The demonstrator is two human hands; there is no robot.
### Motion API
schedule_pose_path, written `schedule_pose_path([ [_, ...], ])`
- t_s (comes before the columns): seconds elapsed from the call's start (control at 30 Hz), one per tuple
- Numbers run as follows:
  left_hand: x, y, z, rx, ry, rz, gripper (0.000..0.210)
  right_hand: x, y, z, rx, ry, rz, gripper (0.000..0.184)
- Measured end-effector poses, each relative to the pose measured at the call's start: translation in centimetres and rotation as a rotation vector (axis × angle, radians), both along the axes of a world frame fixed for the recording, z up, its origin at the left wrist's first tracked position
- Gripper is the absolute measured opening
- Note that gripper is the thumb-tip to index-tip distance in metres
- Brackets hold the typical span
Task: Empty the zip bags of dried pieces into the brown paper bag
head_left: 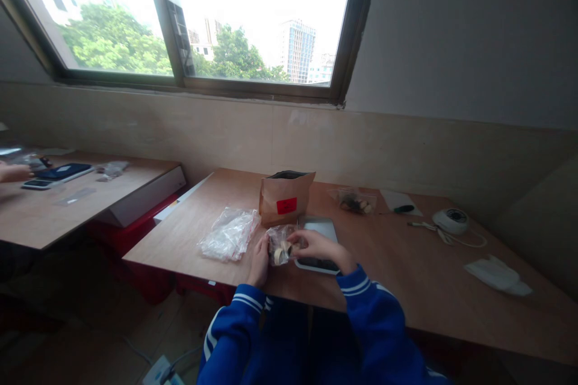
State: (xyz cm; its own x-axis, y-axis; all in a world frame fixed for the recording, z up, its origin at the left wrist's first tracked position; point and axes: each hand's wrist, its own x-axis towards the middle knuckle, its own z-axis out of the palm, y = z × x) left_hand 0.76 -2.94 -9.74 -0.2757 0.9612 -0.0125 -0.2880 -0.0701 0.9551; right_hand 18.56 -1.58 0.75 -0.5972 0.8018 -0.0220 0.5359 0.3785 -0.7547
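A small clear plastic bag (279,248) with pale, round-edged pieces and some dark bits inside is between my hands, above the table's front edge. My left hand (259,260) grips its left side. From the right, my right hand (320,246) has its fingers closed at the bag's upper right; whether they also pinch a piece is too small to tell. Partly under my right hand lies a flat white device with a dark front strip (323,228), like a scale. Just behind stands an open brown paper bag (267,200) with a red label. Several clear zip bags (229,234) lie stacked to the left.
Further back lies a filled clear bag (356,202). To the right are a green-handled screwdriver (404,209) on white paper, a white dome camera (447,220) with its cable, and a crumpled white sheet (497,275). Another person's hand (15,172) shows at the left table (40,216).
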Motion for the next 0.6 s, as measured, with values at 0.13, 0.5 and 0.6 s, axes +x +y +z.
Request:
schedule_pose_path([
  [0.13, 0.0, -0.2, 0.3, 0.0, 0.009, -0.003, 0.045, 0.5, -0.9, 1.2, 0.098, 0.051, -0.063, 0.025],
  [0.5, -0.1, -0.4, 0.9, 0.009, 0.024, -0.015, 0.043, 0.5, 4.2, 8.5, 0.49, 0.468, -0.419, 0.042],
  [0.6, -0.1, -0.5, 0.9, 0.009, 0.023, -0.032, 0.044, -0.9, 6.5, 9.6, 0.624, 0.417, -0.464, 0.041],
])
